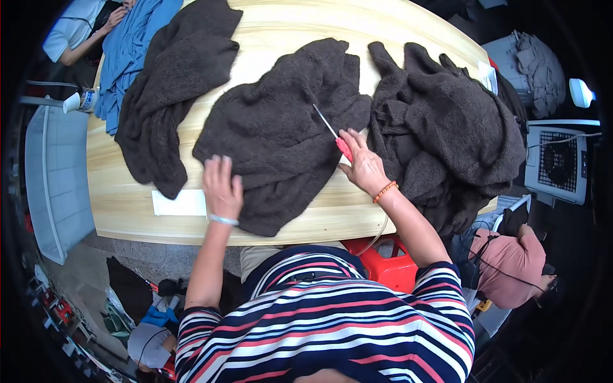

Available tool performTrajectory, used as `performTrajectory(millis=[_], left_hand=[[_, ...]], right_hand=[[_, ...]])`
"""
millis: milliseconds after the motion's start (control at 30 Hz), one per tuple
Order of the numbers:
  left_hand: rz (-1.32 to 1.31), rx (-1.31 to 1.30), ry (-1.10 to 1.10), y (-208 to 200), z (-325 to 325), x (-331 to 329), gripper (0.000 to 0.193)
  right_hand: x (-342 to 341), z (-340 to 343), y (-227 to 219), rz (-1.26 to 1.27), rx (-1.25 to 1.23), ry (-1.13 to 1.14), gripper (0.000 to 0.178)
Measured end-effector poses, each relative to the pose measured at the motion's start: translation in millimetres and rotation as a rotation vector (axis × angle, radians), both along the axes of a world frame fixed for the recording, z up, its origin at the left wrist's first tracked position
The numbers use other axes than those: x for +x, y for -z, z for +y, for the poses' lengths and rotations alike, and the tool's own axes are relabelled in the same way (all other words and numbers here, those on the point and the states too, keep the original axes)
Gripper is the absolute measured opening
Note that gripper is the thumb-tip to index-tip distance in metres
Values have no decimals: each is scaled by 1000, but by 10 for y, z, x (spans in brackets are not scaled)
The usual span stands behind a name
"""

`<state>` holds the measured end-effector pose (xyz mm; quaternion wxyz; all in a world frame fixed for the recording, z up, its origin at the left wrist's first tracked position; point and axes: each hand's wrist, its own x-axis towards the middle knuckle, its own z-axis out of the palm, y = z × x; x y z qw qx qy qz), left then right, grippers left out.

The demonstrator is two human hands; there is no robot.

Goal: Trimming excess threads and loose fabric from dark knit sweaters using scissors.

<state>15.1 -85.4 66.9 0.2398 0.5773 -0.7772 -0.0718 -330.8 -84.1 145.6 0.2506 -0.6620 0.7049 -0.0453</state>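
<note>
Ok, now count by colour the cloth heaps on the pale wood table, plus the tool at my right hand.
Dark brown fuzzy fabric heaps: 3 (left heap, middle heap, right heap)
Blue smooth cloth heap: 1
Red-handled tool with a thin metal shaft: 1
Total: 5

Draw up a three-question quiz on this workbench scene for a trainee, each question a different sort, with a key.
1. Multiple choice: where does the white paper lie in relation to the left grip?
a) to its left
b) to its right
c) underneath it
2. True or false: the red stool shows past the near edge of the table.
3. Fill the gap: the right grip holds a tool with a ____ handle, its thin shaft over the middle dark garment.

Key: 1. a; 2. true; 3. red
</note>
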Motion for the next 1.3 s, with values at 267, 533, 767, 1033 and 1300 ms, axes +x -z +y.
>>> performTrajectory(millis=[267,533,767,1033,1300], left_hand=[[6,318,343,52,875,-553,53],[1121,1283,287,-167,610,-378,28],[1569,1124,-144,-190,245,-82,42],[465,202,-109,-291,417,-114,42],[4,126,353,-379,-341,-1260,60]], right_hand=[[15,-280,501,11,-14,76,45],[-477,-516,-126,193,-43,50,37],[290,-1708,-1221,11,-493,-52,39],[136,-978,-726,12,-207,-96,35],[-106,-110,-524,-26,-26,86,29]])
